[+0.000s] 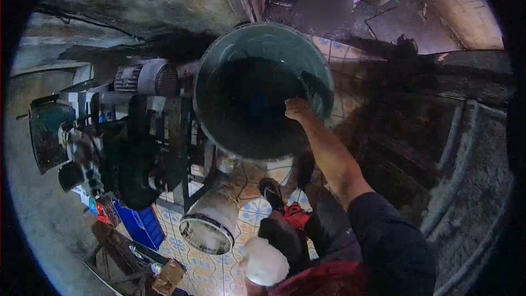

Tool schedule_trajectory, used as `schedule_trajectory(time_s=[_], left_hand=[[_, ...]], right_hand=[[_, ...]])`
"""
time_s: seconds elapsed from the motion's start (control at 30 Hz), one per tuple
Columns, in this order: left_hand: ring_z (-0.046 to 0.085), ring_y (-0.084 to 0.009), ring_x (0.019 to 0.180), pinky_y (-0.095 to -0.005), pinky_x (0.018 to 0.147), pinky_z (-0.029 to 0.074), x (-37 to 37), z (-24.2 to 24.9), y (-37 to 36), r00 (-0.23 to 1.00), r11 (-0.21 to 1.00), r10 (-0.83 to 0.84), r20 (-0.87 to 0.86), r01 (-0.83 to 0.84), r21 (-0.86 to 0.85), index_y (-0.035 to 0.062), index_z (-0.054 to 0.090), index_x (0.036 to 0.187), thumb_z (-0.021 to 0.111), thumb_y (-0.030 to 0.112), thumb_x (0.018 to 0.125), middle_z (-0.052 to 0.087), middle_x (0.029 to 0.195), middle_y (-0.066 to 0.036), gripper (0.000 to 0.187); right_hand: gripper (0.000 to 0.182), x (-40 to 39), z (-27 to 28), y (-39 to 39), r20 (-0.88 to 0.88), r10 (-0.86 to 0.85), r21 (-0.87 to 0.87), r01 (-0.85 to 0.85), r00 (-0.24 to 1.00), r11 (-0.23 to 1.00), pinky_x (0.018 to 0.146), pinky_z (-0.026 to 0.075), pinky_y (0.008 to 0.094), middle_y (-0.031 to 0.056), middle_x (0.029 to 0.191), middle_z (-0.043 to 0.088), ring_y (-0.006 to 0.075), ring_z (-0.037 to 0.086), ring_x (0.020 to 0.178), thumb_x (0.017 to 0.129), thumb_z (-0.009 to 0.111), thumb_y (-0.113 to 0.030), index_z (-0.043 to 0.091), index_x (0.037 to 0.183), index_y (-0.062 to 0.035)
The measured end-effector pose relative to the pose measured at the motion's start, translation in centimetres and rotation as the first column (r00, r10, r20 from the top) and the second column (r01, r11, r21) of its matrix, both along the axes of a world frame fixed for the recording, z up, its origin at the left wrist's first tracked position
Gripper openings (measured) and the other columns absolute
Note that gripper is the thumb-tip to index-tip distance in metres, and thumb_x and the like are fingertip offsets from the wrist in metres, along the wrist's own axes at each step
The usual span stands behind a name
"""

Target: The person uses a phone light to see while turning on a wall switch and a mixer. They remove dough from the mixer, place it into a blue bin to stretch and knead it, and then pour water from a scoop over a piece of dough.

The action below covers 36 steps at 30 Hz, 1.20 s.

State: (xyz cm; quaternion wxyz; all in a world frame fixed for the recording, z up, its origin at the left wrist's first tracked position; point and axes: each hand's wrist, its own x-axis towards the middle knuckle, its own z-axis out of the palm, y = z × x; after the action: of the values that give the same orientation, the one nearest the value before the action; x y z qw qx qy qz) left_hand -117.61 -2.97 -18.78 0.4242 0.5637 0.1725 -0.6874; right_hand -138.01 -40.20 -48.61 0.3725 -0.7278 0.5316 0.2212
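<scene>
A big round green tub stands ahead of me, its inside dark toward the bottom. My right hand reaches over it with the fingers curled closed, above the right part of the opening. What those fingers hold, if anything, I cannot make out. Low in the view, close to my body, is a smooth rounded white thing, like a bowl or a filled bag. My left hand is at its lower left, gripping it, mostly hidden behind it.
At left stands a machine with a motor on a metal frame. A whitish bucket lies tilted on the patterned tile floor, near a blue crate. A dark bench-like structure and a rough wall bound the right side.
</scene>
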Motion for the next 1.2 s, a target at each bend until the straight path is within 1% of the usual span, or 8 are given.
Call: schedule_trajectory(time_s=[0.1, 0.2, 0.33, 0.4, 0.53, 0.7, 0.93, 1.2], left_hand=[[0.055, -0.0344, 0.110, -0.0481, 0.092, 0.048, 0.5, -4.6, -1.6, 1.000, 0.999, 0.001, 0.008, -0.002, 0.034, 0.0034, 0.043, 0.131, 0.065, 0.051, 0.073, 0.053, 0.124, -0.017, 0.078], [0.055, -0.0344, 0.110, -0.0482, 0.092, 0.048, 1.2, -8.3, -2.6, 1.000, 0.998, 0.009, 0.017, -0.010, 0.061, 0.0036, 0.043, 0.131, 0.064, 0.051, 0.074, 0.053, 0.124, -0.017, 0.078], [0.054, -0.0345, 0.110, -0.0483, 0.092, 0.048, 2.0, -11.1, -3.6, 0.999, 0.996, 0.013, 0.034, -0.016, 0.088, 0.0038, 0.042, 0.132, 0.064, 0.052, 0.074, 0.053, 0.124, -0.017, 0.078], [0.054, -0.0345, 0.110, -0.0484, 0.092, 0.048, 2.1, -11.7, -3.7, 0.999, 0.996, 0.020, 0.042, -0.023, 0.090, 0.0039, 0.042, 0.132, 0.063, 0.052, 0.074, 0.053, 0.124, -0.017, 0.078], [0.054, -0.0346, 0.110, -0.0485, 0.092, 0.048, 1.8, -11.3, -3.4, 0.998, 0.993, 0.050, 0.049, -0.054, 0.104, 0.0042, 0.042, 0.132, 0.063, 0.053, 0.075, 0.053, 0.125, -0.017, 0.077], [0.054, -0.0346, 0.110, -0.0486, 0.092, 0.047, 1.3, -10.4, -3.3, 0.996, 0.992, 0.072, 0.047, -0.077, 0.100, 0.0044, 0.042, 0.132, 0.062, 0.053, 0.075, 0.052, 0.125, -0.017, 0.077], [0.054, -0.0347, 0.110, -0.0489, 0.092, 0.047, 1.2, -10.7, -2.5, 0.993, 0.987, 0.101, 0.056, -0.108, 0.121, 0.0049, 0.042, 0.132, 0.061, 0.054, 0.076, 0.052, 0.125, -0.017, 0.077], [0.054, -0.0349, 0.110, -0.0491, 0.092, 0.047, 0.3, -7.8, -1.3, 0.992, 0.987, 0.122, 0.043, -0.125, 0.099, 0.0053, 0.042, 0.132, 0.059, 0.055, 0.077, 0.052, 0.125, -0.017, 0.076]], right_hand=[[0.038, 2.7, -19.2, 1.0, -0.273, -0.320, -0.058, 0.317, 0.907, 0.947, 0.083, 0.049, 0.0438, 0.0149, 0.122, 0.058, 0.0306, 0.059, 0.106, 0.087, 0.056, -0.024, 0.058, 0.122, -0.0108], [0.047, 4.1, -17.2, 0.8, -0.327, -0.239, -0.041, 0.239, 0.914, 0.970, 0.098, 0.037, 0.0452, 0.0132, 0.137, 0.044, 0.0285, 0.045, 0.123, 0.092, 0.047, -0.031, 0.044, 0.136, -0.0150], [0.052, 5.3, -29.7, 2.2, -0.248, -0.328, -0.159, 0.295, 0.912, 0.942, 0.110, 0.025, 0.0447, 0.0109, 0.147, 0.033, 0.0268, 0.032, 0.134, 0.096, 0.040, -0.033, 0.031, 0.145, -0.0180], [0.051, 4.6, -28.8, 3.7, -0.236, -0.209, -0.424, 0.093, 0.949, 0.901, 0.111, 0.024, 0.0439, 0.0103, 0.146, 0.034, 0.0276, 0.033, 0.133, 0.097, 0.039, -0.032, 0.030, 0.145, -0.0184], [0.040, 4.4, -19.0, 0.9, 0.156, -0.412, -0.161, 0.434, 0.898, 0.886, 0.103, 0.034, 0.0391, 0.0115, 0.134, 0.049, 0.0265, 0.046, 0.121, 0.096, 0.037, -0.034, 0.054, 0.126, -0.0142], [0.019, 3.8, -15.1, -3.5, -0.034, 0.126, -0.309, -0.130, 0.991, 0.942, 0.071, 0.053, 0.0409, 0.0092, 0.086, 0.069, 0.0272, 0.067, 0.083, 0.085, 0.054, -0.017, 0.068, 0.095, -0.0083], [0.008, 4.6, -23.2, -0.1, 0.148, -0.093, -0.831, 0.175, 0.985, 0.528, 0.048, 0.047, 0.0390, 0.0076, 0.059, 0.059, 0.0254, 0.060, 0.056, 0.078, 0.057, -0.012, 0.063, 0.079, -0.0061], [0.025, 4.5, -26.8, 1.8, 0.172, -0.104, -0.285, 0.150, 0.980, 0.947, 0.063, 0.051, 0.0434, 0.0142, 0.081, 0.066, 0.0285, 0.064, 0.071, 0.088, 0.054, -0.026, 0.066, 0.091, -0.0041]])
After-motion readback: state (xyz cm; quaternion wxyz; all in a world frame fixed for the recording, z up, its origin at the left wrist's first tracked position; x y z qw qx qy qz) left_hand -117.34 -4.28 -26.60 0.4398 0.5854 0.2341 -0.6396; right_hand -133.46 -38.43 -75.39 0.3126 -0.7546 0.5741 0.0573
